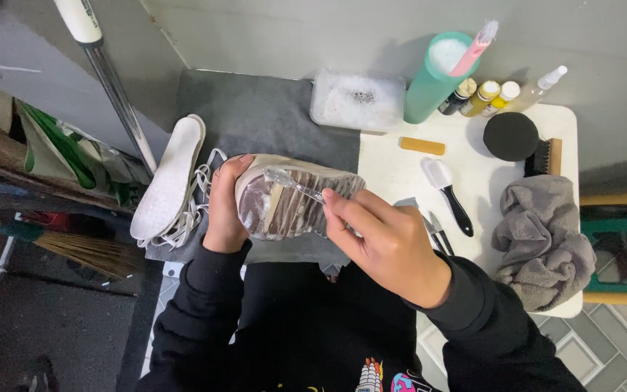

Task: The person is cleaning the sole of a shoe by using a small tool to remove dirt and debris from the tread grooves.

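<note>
One shoe (295, 203), sole up and foamy, is gripped at its heel end by the left hand (224, 207), fingers closed around it. One clear toothbrush (293, 185) is pinched shut in the right hand (386, 243), its head laid on the sole. One white insole (168, 174) and a tangle of laces (201, 196) are seen just left of the shoe on the grey mat (255, 109). Three small bottles (484, 96), one spray bottle (538, 88), one black-handled brush (448, 192) and one grey towel (542, 239) are counted on the white table (400, 170), whose bare middle is left open.

Brown-and-white striped shoe sole (292, 203)
</note>
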